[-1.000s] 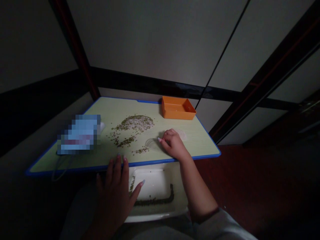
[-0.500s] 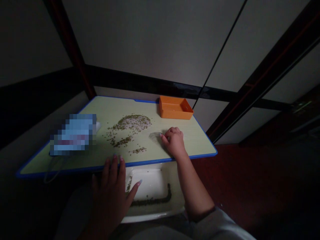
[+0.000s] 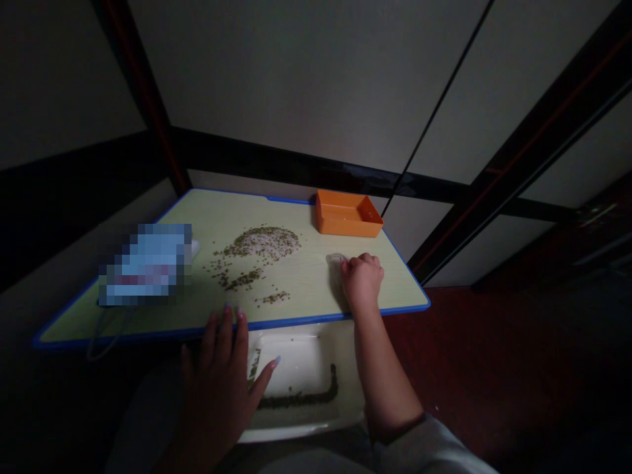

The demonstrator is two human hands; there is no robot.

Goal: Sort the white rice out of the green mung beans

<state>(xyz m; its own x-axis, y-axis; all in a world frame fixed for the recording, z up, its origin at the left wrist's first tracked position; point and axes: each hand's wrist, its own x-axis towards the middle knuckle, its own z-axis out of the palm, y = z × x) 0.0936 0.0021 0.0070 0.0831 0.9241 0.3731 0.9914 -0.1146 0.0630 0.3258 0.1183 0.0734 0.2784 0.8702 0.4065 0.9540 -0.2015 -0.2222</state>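
Note:
My right hand point(image 3: 364, 282) is closed on a small clear, curved object point(image 3: 336, 258) at the right part of the table. Its kind is hard to make out, and most of it is hidden by the fingers. To the left of that hand, a patch of small greenish beans or seeds point(image 3: 266, 242) is spread over the tabletop, with pale bits among them. Smaller scattered groups lie nearer the front edge. My left hand point(image 3: 222, 368) has its fingers spread, with the fingertips at the table's front edge, and holds nothing.
The pale table point(image 3: 306, 309) has a blue rim. An orange box point(image 3: 350, 227) stands at its back right corner. A blurred bluish item point(image 3: 148, 263) lies at the left. Below the front edge is a white basin point(image 3: 296, 431) with dark green seeds along its inner edges.
My right hand has moved to the right with the clear object, away from the scattered seeds. My left hand has stayed in place.

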